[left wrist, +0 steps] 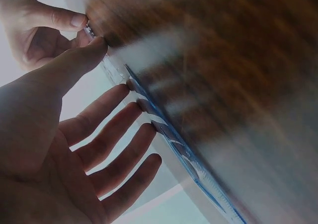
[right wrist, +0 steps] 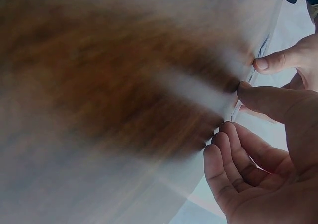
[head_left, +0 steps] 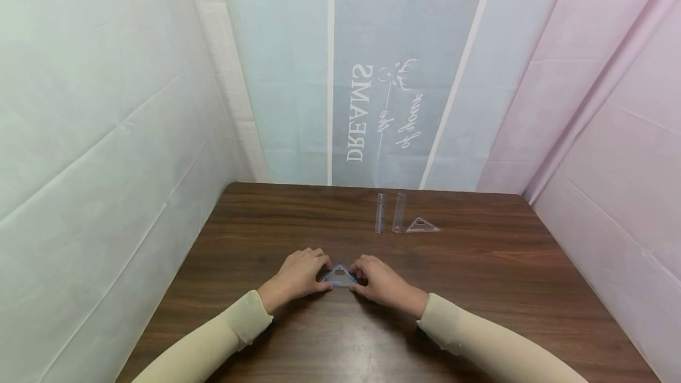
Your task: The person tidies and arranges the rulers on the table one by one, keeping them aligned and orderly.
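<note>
- Here, nearest, pale sleeves [head_left: 213, 338] end at the wrists, behind the fingers.
- The left hand [head_left: 298, 270] has its thumb and forefinger apart, clamped on one corner of the triangle; its other fingers are spread.
- The right hand [head_left: 384, 281] pinches the opposite corner between thumb and bent forefinger, its other fingers bunched together.
- The triangle [head_left: 340, 283] sits between both hands' fingertips, at the table [head_left: 495, 288].
- Beyond the right fingers lie two rulers [head_left: 380, 213] and a second clear piece [head_left: 424, 229], three-cornered.
- Farthest from the fingers hangs a lettered curtain [head_left: 298, 75].
</note>
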The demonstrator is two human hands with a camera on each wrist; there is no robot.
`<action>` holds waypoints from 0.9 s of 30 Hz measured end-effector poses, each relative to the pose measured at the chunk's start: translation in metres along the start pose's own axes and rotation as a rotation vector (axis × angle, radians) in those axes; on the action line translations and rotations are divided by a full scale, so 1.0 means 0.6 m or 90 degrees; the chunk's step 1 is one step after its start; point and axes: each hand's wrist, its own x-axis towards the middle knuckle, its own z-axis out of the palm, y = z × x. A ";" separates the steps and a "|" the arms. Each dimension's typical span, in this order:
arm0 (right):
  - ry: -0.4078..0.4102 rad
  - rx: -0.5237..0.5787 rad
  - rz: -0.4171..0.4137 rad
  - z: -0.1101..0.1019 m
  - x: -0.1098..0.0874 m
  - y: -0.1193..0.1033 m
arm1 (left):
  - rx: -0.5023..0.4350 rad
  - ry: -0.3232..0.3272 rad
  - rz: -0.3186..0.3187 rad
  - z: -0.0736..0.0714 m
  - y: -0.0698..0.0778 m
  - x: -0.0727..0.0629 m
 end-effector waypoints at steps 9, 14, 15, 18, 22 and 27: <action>-0.004 -0.004 0.009 -0.005 0.003 -0.006 | -0.001 -0.001 0.003 -0.008 0.000 -0.002; -0.009 0.003 0.009 -0.009 0.002 -0.008 | -0.010 0.001 0.004 -0.012 0.002 -0.002; -0.008 0.005 0.007 -0.010 0.002 -0.008 | -0.013 0.001 0.003 -0.014 0.003 -0.003; -0.011 0.006 0.011 -0.013 0.000 -0.007 | -0.022 -0.002 0.001 -0.018 0.005 -0.001; -0.016 0.015 0.022 -0.017 -0.002 -0.006 | -0.040 -0.014 -0.007 -0.024 0.008 0.004; -0.026 0.059 0.042 -0.028 -0.005 -0.005 | -0.070 -0.029 -0.027 -0.037 0.015 0.013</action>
